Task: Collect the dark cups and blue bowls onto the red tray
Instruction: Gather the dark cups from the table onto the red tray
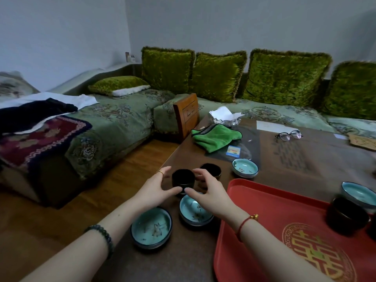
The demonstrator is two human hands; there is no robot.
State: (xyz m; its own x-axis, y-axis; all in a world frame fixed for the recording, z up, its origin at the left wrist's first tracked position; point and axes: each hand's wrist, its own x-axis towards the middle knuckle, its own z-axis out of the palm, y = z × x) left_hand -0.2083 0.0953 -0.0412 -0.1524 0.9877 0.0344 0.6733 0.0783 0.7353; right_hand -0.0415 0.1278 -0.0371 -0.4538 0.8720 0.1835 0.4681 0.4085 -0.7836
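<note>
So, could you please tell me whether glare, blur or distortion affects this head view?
Head view: soft, dim, even light; a pale sheen on the glass tabletop near the glasses; wide-angle bending stretches the forearms and the red tray at the edges; the hands look slightly soft.

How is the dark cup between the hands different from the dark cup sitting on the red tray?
The dark glossy cup between the hands stands on the brown table, off the red plastic tray; the dark cup on the tray is already collected. The first has the left hand and right hand curled around it; nothing touches the second. Both are upright, round and dark.
</note>
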